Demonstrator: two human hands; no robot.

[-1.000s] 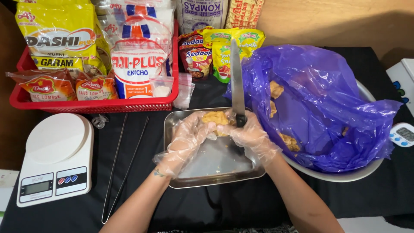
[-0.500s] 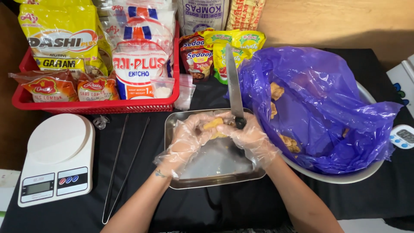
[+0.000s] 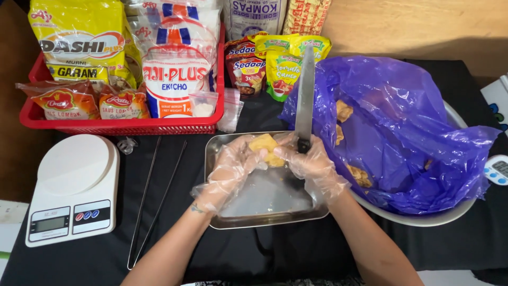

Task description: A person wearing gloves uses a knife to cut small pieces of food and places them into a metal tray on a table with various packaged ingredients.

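Two gloved hands over the steel tray (image 3: 222,222). I see the left hand (image 3: 230,169) with fingers curled around a yellow-brown food piece (image 3: 266,145) above the tray's far edge. Right hand (image 3: 309,161) touches the piece too, fist closed on a knife (image 3: 305,98), blade pointing away. Purple bag (image 3: 402,132) just right of tray, white scale (image 3: 74,188) well left.

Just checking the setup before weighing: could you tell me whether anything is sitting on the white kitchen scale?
No, the round platform of the white kitchen scale is bare, and both gloved hands are over the metal tray.
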